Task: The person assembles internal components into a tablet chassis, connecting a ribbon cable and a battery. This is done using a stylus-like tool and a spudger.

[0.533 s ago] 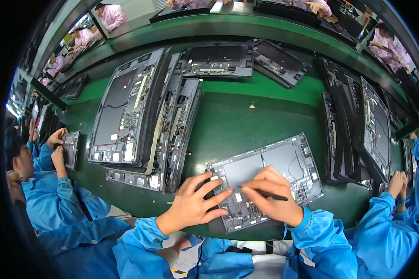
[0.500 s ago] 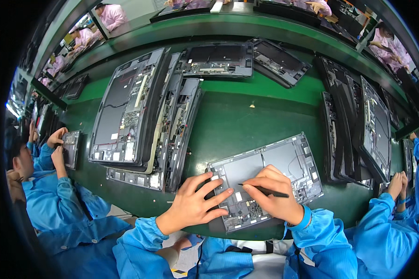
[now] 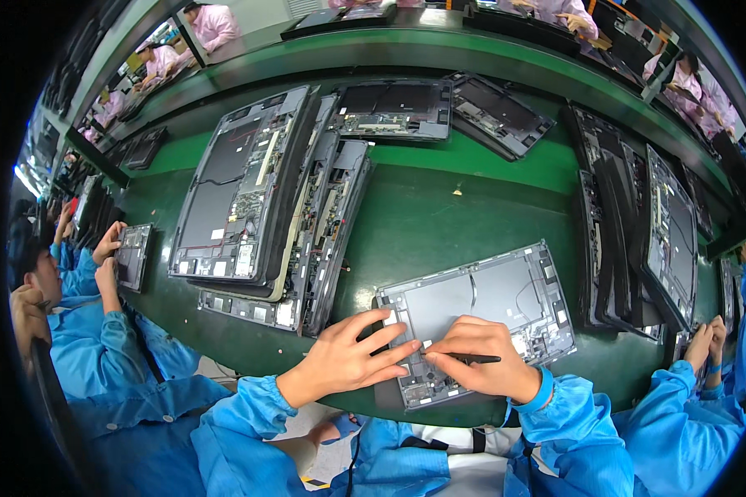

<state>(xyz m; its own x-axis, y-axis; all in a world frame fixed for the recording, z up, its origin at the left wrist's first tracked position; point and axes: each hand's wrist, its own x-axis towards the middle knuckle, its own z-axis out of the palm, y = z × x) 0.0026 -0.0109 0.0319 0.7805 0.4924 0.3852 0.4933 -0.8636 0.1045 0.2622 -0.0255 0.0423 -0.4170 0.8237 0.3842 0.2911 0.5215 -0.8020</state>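
An opened tablet or laptop chassis (image 3: 506,286), grey with battery panels, thin cables and a circuit board, lies on the bench in front of me, slightly turned. My left hand (image 3: 348,356) rests at its left edge, fingers stretched out, the index and middle fingertips on the frame. Pinched in my right hand (image 3: 485,360) is a slim black pointed tool (image 3: 479,359). Its tip is near my left fingertips, over the lower left part of the chassis; the fingers hide exactly what it touches. My right hand covers part of the circuit board.
Several similar chassis stand in a tall, leaning stack (image 3: 249,190) at the left. Another stack (image 3: 630,232) is at the right. Two units (image 3: 394,108) lie at the back of the green bench (image 3: 439,211). Co-workers in blue sit on both sides; others in pink work beyond the rail.
My right hand has shifted slightly down and left, bringing the black tool's tip closer to my left fingertips. My left hand has edged slightly right. The view has shifted a little.
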